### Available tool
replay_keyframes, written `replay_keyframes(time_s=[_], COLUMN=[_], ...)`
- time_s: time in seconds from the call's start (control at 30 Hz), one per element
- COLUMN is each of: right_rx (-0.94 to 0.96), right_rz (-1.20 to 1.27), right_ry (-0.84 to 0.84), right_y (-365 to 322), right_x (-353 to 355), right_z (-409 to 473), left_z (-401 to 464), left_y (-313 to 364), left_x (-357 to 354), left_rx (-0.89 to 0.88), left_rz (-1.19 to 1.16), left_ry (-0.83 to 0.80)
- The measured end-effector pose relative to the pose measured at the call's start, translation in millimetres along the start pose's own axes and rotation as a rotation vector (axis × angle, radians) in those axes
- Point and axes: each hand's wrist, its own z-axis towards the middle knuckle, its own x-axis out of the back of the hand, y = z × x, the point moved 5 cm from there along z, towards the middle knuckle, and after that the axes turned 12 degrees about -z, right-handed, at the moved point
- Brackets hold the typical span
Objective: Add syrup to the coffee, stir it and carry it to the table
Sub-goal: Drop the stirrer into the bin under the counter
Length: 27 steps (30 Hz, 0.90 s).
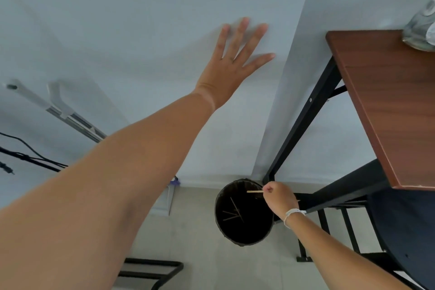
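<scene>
My right hand (pixel 279 198) pinches a thin wooden stir stick (pixel 254 191) and holds it level over the open mouth of a black waste bin (pixel 242 231) on the floor. Several used sticks lie at the bottom of the bin. My left hand (pixel 235 61) is stretched out with fingers spread, flat against the pale wall above. No coffee cup or syrup is in view.
A brown wooden tabletop (pixel 388 106) on a black metal frame (pixel 303 122) stands at the right, with a blurred clear object (pixel 421 28) on its far corner. A black rack (pixel 153 271) sits at the bottom left. Cables (pixel 28 155) hang at the left wall.
</scene>
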Motion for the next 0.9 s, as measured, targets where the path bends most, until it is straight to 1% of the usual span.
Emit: replay_keyframes(time_s=[0.2, 0.4, 0.53, 0.7, 0.9], right_rx=[0.012, 0.020, 0.041, 0.153, 0.345], right_rz=[-0.012, 0.019, 0.098, 0.219, 0.334], right_ry=[-0.021, 0.014, 0.069, 0.182, 0.315], right_y=[-0.7, -1.6, -10.4, -33.3, -69.1], right_x=[-3.9, 8.2, 30.0, 74.3, 143.6], right_z=[-2.7, -19.1, -42.2, -80.6, -135.5], left_z=[1.0, 1.4, 1.3, 0.7, -4.4], left_y=[1.0, 0.3, 2.6, 4.7, -3.7], left_x=[0.1, 0.3, 0.0, 8.3, 32.2], left_rx=[-0.025, -0.023, -0.016, 0.032, 0.111], left_rz=[0.023, 0.033, 0.036, 0.003, -0.176], left_ry=[-0.029, -0.086, -0.157, -0.230, -0.375])
